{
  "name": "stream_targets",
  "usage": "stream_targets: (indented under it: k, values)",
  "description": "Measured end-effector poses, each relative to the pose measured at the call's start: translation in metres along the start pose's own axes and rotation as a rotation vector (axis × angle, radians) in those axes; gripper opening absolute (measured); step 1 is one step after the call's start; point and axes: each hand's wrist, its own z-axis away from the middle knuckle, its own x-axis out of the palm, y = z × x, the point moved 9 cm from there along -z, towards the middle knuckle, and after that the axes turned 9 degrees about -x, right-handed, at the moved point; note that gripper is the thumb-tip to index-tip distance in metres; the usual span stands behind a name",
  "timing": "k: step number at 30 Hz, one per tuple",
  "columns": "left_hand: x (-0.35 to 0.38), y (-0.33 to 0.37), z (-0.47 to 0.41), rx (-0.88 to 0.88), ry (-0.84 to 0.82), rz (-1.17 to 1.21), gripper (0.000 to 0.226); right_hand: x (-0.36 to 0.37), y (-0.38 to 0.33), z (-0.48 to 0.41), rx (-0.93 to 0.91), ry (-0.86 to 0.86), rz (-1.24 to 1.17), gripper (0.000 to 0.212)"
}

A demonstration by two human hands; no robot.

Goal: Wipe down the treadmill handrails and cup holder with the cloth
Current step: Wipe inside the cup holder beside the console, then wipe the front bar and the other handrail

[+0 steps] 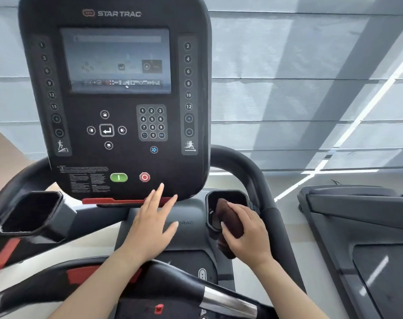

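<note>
Two hands work below the treadmill's console [115,100]. The right hand [248,233] grips a bunched brown cloth [229,218], fingers curled over it and thumb along its near side. The cloth's upper end is pushed into the right cup holder [232,196], against the holder's inner wall, and its lower end hangs out beneath the palm. The left hand [149,223] is flat and holds nothing. Its fingers are straight and spread, and the fingertips reach the console's bottom edge, over the red strip [99,201]. Whether they touch it cannot be told. The right handrail [246,171] curves up just behind the right cup holder. The left cup holder [32,212] sits well apart on the other side. A green button [118,177] and a red button [144,177] lie just above the left fingertips. A curved front bar [184,279] crosses beneath both forearms. A second treadmill [357,226] stands to the right.
</note>
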Motion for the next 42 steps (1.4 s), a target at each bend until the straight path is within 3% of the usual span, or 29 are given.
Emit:
stream_targets:
  k: [5, 10, 15, 18, 26, 30, 35, 38, 42]
  values:
    - [0.004, 0.000, 0.024, 0.055, -0.072, 0.091, 0.046, -0.024, -0.022, 0.011, 0.027, 0.031, -0.106, 0.043]
    - [0.005, 0.007, 0.040, 0.110, -0.135, 0.120, 0.025, -0.029, -0.070, 0.038, -0.005, -0.043, -0.077, 0.046]
    - [-0.007, -0.001, 0.062, 0.151, 0.016, -0.088, 0.038, 0.013, -0.122, 0.068, -0.013, -0.114, -0.015, 0.053]
    - [-0.013, 0.004, 0.077, 0.275, 0.083, -0.145, 0.045, 0.016, -0.127, 0.086, 0.035, -0.056, 0.028, 0.055]
    - [-0.017, 0.008, 0.079, 0.308, 0.121, -0.134, 0.037, -0.011, -0.121, 0.105, 0.184, 0.103, 0.188, 0.049]
    - [-0.015, 0.007, 0.079, 0.316, 0.119, -0.128, 0.037, 0.010, -0.133, 0.102, 0.243, -0.021, 0.254, 0.061]
    - [-0.016, 0.007, 0.080, 0.325, 0.109, -0.133, 0.039, 0.012, -0.120, 0.121, 0.299, -0.183, 0.141, 0.077]
    - [-0.016, 0.007, 0.079, 0.314, 0.101, -0.142, 0.038, 0.004, -0.117, 0.121, 0.326, -0.080, 0.116, 0.081]
    - [-0.014, 0.008, 0.077, 0.301, 0.099, -0.163, 0.038, 0.000, -0.123, 0.110, 0.282, 0.128, 0.219, 0.055]
